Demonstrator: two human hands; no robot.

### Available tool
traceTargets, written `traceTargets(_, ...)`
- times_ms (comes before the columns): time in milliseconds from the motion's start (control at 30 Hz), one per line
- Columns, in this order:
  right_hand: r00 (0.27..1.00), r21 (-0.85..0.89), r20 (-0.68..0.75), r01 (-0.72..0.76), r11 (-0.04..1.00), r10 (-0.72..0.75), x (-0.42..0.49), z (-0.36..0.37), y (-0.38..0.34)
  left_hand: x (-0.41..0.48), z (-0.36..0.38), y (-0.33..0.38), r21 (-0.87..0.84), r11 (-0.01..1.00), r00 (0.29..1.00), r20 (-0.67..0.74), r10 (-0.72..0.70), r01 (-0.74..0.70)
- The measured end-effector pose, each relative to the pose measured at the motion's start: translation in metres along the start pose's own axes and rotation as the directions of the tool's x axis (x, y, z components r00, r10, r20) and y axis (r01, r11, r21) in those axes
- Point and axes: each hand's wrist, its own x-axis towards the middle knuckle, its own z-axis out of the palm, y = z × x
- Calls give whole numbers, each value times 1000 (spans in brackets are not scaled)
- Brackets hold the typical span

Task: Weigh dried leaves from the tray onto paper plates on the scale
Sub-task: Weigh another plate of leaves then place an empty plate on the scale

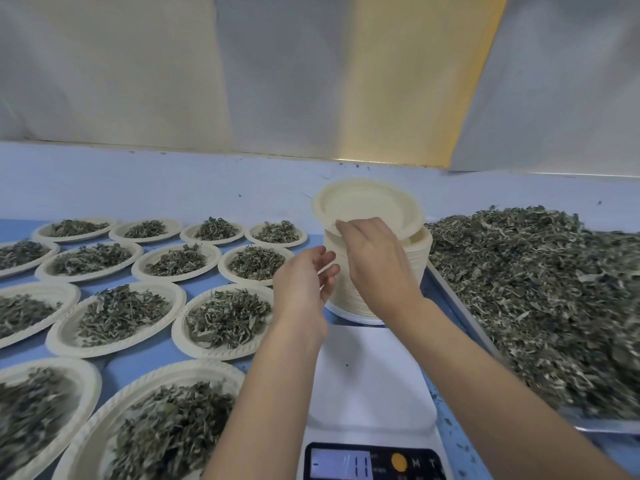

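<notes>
While the right grip pinches the top paper plate off the stack, left grip open, stuck plates could lift together and skew the scale.

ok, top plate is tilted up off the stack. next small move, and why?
Probably bring the plate down onto the scale. The right hand pinches its near rim, tilted up off the stack; the left hand is open beside the stack, and the scale's platform is bare, so no leaves can be weighed yet.
</notes>
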Motion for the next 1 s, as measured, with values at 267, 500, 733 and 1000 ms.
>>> traceTargets(267, 988, 161, -86, 142, 977, -129, -30, 3, -23, 9, -4, -4, 291, 904, 935, -70, 347, -314)
traceTargets(500, 987, 354, -74, -105, 929, 140, -35, -20, -14, 10, -19, 8, 503, 793, 903, -55, 425, -342)
traceTargets(733, 698, 544, -17, -595, 592, 716, -40, -46, 20, 0, -26, 19, 645, 650, 895, 126, 427, -401)
traceTargets(1000, 604, 588, 186, -700, 405, 775, -47, -63, 28, -14, -37, 28, 691, 605, 887, 115, 447, -395)
